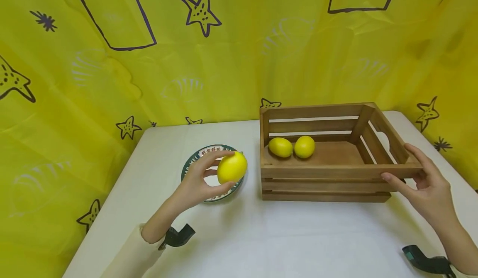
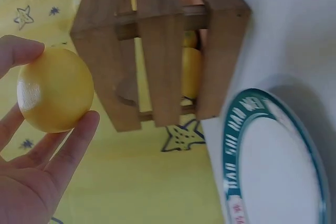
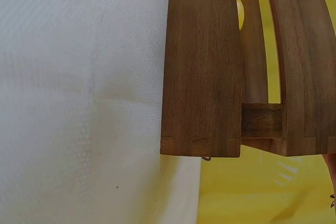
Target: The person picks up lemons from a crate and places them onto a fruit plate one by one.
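Between thumb and fingers my left hand point(image 1: 201, 182) holds a yellow lemon point(image 1: 232, 168), raised above a round plate point(image 1: 194, 157) with a green lettered rim. The left wrist view shows the same lemon point(image 2: 56, 90) pinched at the fingertips, with the plate point(image 2: 231, 156) apart from it. To the right stands a slatted wooden crate point(image 1: 325, 172). Two more lemons, one point(image 1: 281, 147) beside another point(image 1: 304, 147), lie inside at its left end. My right hand point(image 1: 429, 186) grips the crate's near right corner, thumb on the front and fingers over the end; the right wrist view barely catches it.
A white cloth-covered table point(image 1: 298, 236) carries everything. Behind and at the sides hangs a yellow curtain point(image 1: 231, 70) with starfish drawings. Dark wrist mounts point(image 1: 179, 235) sit on both forearms.
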Motion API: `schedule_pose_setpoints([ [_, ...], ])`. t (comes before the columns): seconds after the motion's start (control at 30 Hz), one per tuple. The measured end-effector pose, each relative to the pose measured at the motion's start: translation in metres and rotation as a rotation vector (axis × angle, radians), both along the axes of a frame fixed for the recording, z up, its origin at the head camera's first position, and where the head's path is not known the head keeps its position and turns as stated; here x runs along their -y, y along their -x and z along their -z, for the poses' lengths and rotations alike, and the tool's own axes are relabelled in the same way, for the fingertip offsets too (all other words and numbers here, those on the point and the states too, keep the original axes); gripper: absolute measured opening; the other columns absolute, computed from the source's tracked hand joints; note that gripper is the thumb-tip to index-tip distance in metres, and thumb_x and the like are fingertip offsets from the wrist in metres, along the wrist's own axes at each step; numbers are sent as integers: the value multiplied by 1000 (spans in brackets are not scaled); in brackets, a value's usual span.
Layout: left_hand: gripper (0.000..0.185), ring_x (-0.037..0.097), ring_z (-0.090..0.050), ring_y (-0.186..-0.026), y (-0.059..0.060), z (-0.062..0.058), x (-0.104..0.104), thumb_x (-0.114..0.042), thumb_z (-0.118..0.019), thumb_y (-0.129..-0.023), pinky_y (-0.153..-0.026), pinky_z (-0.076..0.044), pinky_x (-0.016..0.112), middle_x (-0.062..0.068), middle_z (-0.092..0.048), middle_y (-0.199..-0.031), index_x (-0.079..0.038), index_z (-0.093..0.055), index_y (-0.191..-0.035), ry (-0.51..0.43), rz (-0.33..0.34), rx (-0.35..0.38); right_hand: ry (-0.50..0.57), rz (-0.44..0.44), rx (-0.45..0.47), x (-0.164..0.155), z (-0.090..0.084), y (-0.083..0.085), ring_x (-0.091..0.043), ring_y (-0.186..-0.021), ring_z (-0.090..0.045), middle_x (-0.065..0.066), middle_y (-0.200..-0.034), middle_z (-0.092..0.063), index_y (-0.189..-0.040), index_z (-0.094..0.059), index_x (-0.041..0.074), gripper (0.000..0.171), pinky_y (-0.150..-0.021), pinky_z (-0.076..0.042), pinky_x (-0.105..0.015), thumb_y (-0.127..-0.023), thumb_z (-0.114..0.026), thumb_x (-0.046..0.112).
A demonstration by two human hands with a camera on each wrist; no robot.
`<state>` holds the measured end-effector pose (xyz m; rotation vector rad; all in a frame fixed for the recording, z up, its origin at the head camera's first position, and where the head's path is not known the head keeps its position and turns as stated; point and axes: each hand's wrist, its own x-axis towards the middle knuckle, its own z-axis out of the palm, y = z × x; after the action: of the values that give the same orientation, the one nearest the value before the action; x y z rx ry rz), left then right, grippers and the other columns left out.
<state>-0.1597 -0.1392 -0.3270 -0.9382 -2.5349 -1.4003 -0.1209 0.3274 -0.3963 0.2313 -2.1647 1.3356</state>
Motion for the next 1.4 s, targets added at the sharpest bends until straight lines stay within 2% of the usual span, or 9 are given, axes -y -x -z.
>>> schedule_pose_setpoints([
  [0.2,60,29,-60,-110,-2,25,10,-6,-82,-76,-85,-57,33,8,-57,-133,-12,-58,-131,35,-54,50,-6,9,4,0,0,-1,3,-109,-52,3,-148,-41,-148,-38,2,89,-90,-40,-1,-69,-64,-32],
  [0.37,60,29,-59,-108,0,46,13,-6,-82,-76,-84,-58,34,9,-58,-130,-13,-58,-131,75,-85,63,-10,16,9,-2,0,-2,5,-111,-51,-1,-149,-40,-149,-39,5,90,-89,-40,-1,-70,-64,-31],
  [0.77,57,31,-58,-111,9,75,25,-2,-79,-75,-83,-58,37,14,-60,-127,-9,-60,-129,146,-133,100,-18,14,9,-3,1,-1,3,-110,-51,-2,-150,-39,-149,-38,5,92,-89,-40,-1,-69,-64,-32],
  [0.9,57,31,-58,-112,11,80,27,-2,-78,-77,-85,-58,37,13,-58,-129,-9,-59,-130,165,-127,131,-20,18,9,-3,0,-1,4,-110,-50,-1,-151,-39,-149,-38,6,92,-87,-40,0,-69,-65,-31],
  [1.13,58,29,-54,-115,14,82,30,-3,-73,-80,-90,-55,42,13,-55,-135,-10,-55,-134,166,-111,195,-17,3,7,-3,-1,0,3,-110,-51,-2,-151,-39,-149,-38,4,92,-87,-41,-1,-68,-64,-32],
  [1.4,58,30,-51,-115,16,82,33,-4,-67,-83,-97,-47,47,14,-49,-139,-10,-51,-138,188,-73,205,-8,-10,-6,-1,-1,-1,0,-110,-52,-1,-150,-39,-148,-37,0,92,-89,-42,-3,-67,-62,-35],
])
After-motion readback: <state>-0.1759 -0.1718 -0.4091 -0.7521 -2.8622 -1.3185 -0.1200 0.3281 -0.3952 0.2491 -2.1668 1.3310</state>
